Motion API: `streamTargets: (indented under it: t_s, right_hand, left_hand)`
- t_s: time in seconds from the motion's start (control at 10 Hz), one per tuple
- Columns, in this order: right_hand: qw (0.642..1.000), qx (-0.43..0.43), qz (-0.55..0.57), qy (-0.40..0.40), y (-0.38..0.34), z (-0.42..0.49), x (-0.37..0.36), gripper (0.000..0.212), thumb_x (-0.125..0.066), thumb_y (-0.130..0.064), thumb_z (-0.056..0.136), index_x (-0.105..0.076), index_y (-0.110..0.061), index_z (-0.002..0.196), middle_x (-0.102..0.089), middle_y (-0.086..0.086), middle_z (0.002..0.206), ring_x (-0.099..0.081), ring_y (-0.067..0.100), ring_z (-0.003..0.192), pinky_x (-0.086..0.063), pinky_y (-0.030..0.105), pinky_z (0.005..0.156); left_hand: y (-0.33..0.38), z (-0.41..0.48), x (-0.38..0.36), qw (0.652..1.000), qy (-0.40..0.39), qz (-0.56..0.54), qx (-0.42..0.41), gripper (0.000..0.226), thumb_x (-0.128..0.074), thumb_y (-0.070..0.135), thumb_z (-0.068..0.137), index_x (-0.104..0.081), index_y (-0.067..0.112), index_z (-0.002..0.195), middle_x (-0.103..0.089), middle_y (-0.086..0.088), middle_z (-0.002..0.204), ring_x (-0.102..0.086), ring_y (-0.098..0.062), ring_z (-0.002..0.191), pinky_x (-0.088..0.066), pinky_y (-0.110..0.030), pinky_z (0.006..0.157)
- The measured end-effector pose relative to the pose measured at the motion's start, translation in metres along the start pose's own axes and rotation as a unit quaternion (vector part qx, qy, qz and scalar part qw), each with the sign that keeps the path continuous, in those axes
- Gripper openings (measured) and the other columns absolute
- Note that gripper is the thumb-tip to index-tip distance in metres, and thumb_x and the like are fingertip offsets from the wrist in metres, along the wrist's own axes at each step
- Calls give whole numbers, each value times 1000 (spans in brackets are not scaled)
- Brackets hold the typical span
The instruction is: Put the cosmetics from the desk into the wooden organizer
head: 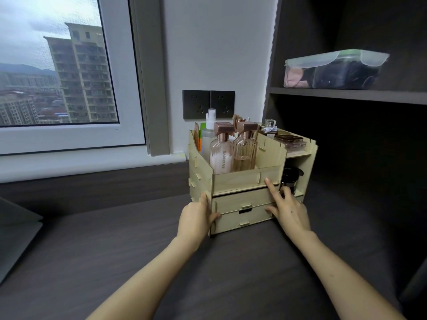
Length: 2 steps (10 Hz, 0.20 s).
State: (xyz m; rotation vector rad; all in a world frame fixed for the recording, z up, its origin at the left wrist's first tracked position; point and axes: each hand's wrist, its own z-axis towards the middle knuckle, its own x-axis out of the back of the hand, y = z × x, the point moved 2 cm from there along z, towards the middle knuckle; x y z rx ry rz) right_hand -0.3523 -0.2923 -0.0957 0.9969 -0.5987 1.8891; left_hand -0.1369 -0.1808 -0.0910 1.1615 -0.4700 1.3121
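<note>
The pale wooden organizer (240, 179) stands at the back of the dark desk (138, 262). Its top bin holds two pink pump bottles (221, 153), a white spray bottle (209, 130) and brushes. A small perfume bottle (270, 127) and a palette (290, 139) lie on its right shelf, with a black jar (291, 176) in the cubby below. My left hand (196, 218) presses against the organizer's front left corner, thumb on the lower drawer. My right hand (286, 209) rests on the front right, fingers spread over the drawers' right end.
A window and sill run along the left. Two black wall sockets (208, 103) sit behind the organizer. A dark shelf unit on the right carries a clear lidded box (332, 70). A grey laptop edge (16, 236) shows at far left.
</note>
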Motion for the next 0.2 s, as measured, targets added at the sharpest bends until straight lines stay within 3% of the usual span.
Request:
streamTargets:
  t_s: [0.1,0.2]
  right_hand:
    - [995,23,-16,98,-10,-5,15,78,-86,-22,62,-53,-12,132,-56,19,83,-58,31,56,-46,34,38]
    - [984,72,-14,164,-23,-4,24,60,-86,-23,61,-64,-8,114,-55,13,76,-57,26,53,-45,31,35]
  left_hand:
    - [-3,0,14,1000,-7,5,-6,53,-68,49,74,-48,9,103,-70,-10,90,-63,-33,91,-45,-35,71]
    - [-14,0,32,999,17,-29,17,63,-72,53,67,-57,13,113,-72,-8,98,-64,-30,99,-50,-34,78]
